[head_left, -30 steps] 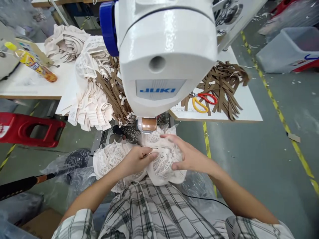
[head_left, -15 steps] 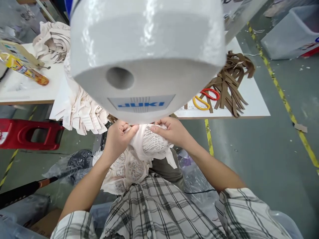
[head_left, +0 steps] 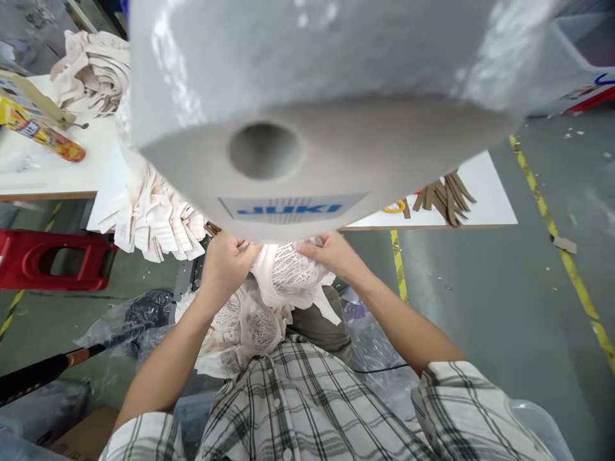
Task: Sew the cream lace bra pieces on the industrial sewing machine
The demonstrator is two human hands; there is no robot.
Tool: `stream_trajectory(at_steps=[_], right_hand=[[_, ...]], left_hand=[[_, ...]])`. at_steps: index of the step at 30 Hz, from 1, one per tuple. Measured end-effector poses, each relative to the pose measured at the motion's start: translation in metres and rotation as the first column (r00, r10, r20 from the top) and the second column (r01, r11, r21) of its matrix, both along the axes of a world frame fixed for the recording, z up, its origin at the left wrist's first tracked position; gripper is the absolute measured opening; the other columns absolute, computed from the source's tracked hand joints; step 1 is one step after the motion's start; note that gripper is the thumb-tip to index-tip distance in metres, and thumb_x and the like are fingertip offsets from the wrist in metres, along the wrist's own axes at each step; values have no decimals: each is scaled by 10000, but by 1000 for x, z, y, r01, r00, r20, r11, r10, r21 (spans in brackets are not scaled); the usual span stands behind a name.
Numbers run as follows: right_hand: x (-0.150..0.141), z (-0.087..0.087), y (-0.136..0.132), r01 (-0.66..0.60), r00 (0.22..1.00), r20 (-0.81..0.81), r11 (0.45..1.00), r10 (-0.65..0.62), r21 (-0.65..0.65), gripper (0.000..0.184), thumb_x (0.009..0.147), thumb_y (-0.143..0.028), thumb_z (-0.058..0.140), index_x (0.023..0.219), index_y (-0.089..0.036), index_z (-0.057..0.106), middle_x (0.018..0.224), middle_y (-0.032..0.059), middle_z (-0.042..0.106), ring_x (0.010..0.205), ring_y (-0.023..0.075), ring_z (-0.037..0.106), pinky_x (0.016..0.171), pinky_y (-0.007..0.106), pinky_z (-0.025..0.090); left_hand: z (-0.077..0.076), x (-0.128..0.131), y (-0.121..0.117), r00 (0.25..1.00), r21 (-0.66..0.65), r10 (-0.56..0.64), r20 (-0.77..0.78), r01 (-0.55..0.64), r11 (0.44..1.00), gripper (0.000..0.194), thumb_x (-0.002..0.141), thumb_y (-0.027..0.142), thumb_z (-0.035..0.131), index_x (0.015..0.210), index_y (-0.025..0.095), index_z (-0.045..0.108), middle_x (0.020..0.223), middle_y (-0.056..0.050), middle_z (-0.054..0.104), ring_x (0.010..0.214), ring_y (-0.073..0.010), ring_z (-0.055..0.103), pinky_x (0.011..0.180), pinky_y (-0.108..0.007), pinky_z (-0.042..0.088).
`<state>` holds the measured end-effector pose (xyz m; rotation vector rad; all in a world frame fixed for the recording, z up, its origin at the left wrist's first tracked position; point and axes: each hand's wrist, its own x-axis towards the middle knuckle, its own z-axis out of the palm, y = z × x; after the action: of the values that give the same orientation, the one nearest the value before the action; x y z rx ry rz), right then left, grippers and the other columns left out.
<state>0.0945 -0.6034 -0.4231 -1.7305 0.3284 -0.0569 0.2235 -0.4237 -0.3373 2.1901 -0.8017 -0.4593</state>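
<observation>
Left hand [head_left: 225,266]: lace bra cup [head_left: 291,275] edge pinched, thumb against curled fingers.
Right hand [head_left: 334,255]: opposite cup edge pinched.
Lace bra cup: held just below JUKI sewing machine head [head_left: 307,153].

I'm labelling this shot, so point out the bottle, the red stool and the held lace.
Bottle [head_left: 36,132]: head view, on its label.
Stool [head_left: 26,259]: head view, on the red body beside the opening.
Lace [head_left: 291,267]: head view, on its openwork pattern.
</observation>
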Motion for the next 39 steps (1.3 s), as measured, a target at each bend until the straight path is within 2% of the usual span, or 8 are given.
stream_trajectory(at_steps=[3, 7, 16, 24, 28, 33, 36, 39], right_hand=[[-8, -35, 3, -203, 979, 51, 959, 197, 199, 1055, 644, -834, 688, 1421, -157, 463, 1363, 179, 586, 1266, 330, 558, 1048, 445, 467], [-26, -56, 4, -444, 880, -20, 838, 474, 317, 754, 711, -622, 784, 1285, -157, 635, 1298, 148, 669, 1245, 306, 603, 1111, 463, 429], [-63, -55, -2, -84, 967, -166, 862, 191, 500, 528, 693, -652, 774, 757, -133, 703, 696, 23, 681, 639, 143, 607, 649, 276, 511], [-85, -19, -17, -108, 993, -30, 979, 115, 174, 539, 872, -665, 602, 822, -137, 700, 771, 42, 652, 705, 161, 574, 663, 284, 459], [-88, 14, -20, -169, 985, 28, 985, 170, -32, 529, 946, -620, 521, 779, -148, 693, 761, 55, 663, 726, 176, 590, 676, 293, 458], [-93, 75, 9, -470, 845, 111, 826, 523, -310, 371, 1024, -408, 454, 940, -201, 750, 874, 57, 717, 822, 181, 636, 757, 301, 475], [-92, 98, 23, -554, 787, -8, 700, 617, -450, 308, 1030, -323, 460, 975, -225, 747, 915, 44, 735, 866, 184, 644, 767, 306, 457], [-82, 100, 18, -447, 860, -66, 684, 506, -576, 371, 1045, -359, 443, 880, -195, 732, 791, 53, 693, 767, 182, 609, 692, 305, 411]], left_hand=[[1, 1, 4, 1000, -39, 8, -19, -9, 999, 433, 833, 248, 584, 562, 204, 250, 492, 57, 252, 502, -74, 230, 477, -248, 178], [-7, 4, 14, 997, -93, 57, -54, -62, 994, 153, 874, 270, 593, 756, 187, 541, 670, 11, 592, 614, -108, 513, 553, -208, 384], [-34, 0, 44, 977, -228, 171, -129, -197, 954, 223, 925, 364, 617, 1072, 197, 635, 1067, -70, 706, 986, -173, 667, 858, -279, 524], [-11, -18, 54, 985, -200, 103, 139, -74, 977, 184, 953, 312, 574, 1085, 203, 642, 1101, -82, 691, 1032, -195, 666, 913, -325, 528], [10, -48, 42, 866, -261, -135, 481, 288, 921, 267, 926, 177, 572, 1190, 218, 576, 1146, -98, 681, 1115, -210, 647, 925, -342, 540], [31, -88, 15, 501, 8, -668, 550, 797, 604, 532, 910, 349, 639, 1395, 215, 467, 1388, -142, 599, 1381, -305, 479, 1190, -501, 318], [31, -85, 9, 519, 250, -812, 266, 777, 578, 428, 863, 528, 669, 1094, 167, 645, 846, -95, 719, 854, -296, 666, 876, -459, 486], [25, -65, 13, 635, 355, -757, 157, 679, 643, 438, 939, 504, 550, 622, 204, 510, 510, 2, 473, 507, -159, 437, 561, -324, 335]])
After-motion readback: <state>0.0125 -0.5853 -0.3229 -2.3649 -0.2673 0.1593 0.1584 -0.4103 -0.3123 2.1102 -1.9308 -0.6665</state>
